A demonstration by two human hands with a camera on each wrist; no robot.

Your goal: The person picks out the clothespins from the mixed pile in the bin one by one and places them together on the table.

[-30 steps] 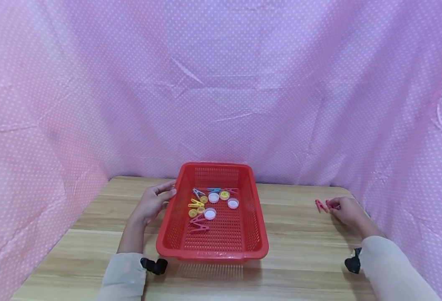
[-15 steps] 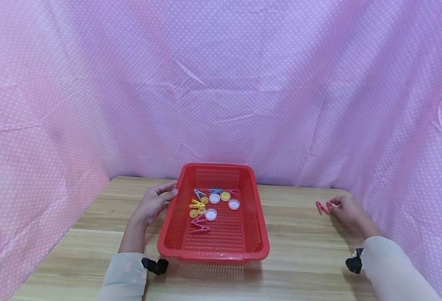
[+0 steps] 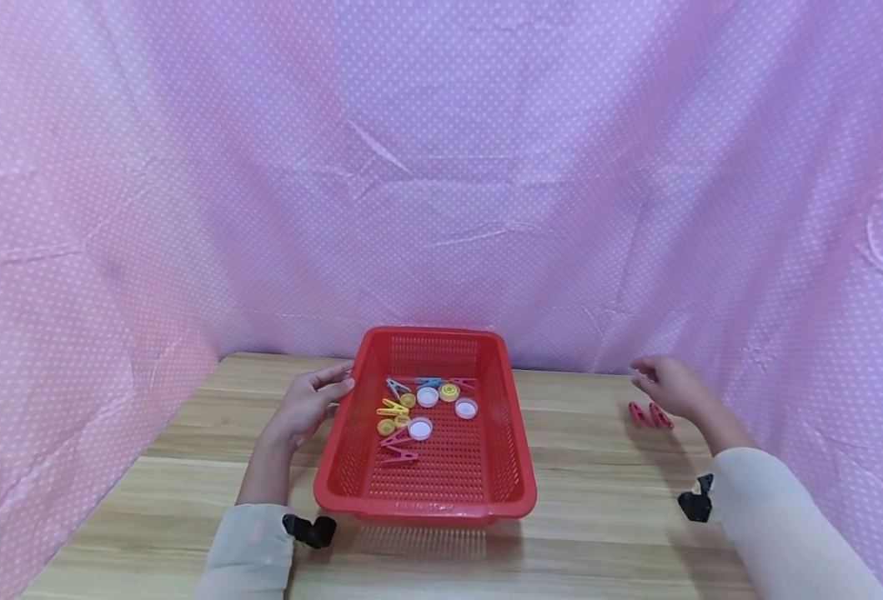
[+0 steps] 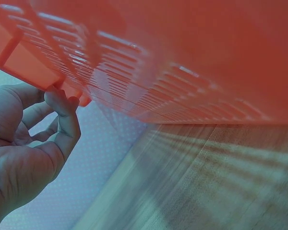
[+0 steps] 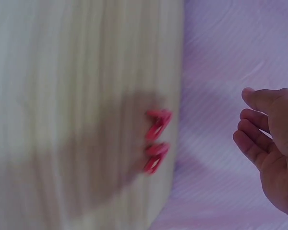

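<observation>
My left hand (image 3: 302, 410) pinches the left rim of a red plastic basket (image 3: 441, 507) between thumb and fingers; the left wrist view shows the grip from below, on the rim (image 4: 31, 79). Two pink-red clothespins (image 3: 639, 414) (image 5: 156, 155) lie side by side on the table at the far right. Above and just behind them hovers my right hand (image 3: 674, 387), fingers loosely bent and holding nothing; the right wrist view shows the hand (image 5: 273, 143) apart from both clothespins.
Inside the basket lie a yellow clothespin (image 3: 393, 408), a blue clothespin (image 3: 428, 382), several pink clothespins (image 3: 402, 456), white caps (image 3: 420, 428) and yellow caps (image 3: 449, 392). The wooden table (image 3: 584, 500) ends at a pink dotted cloth (image 3: 441, 183) behind and on both sides.
My right hand has let go of the right-hand clothespin, now standing beside the other, and has risen up and back from the table. My left hand and the basket stay put.
</observation>
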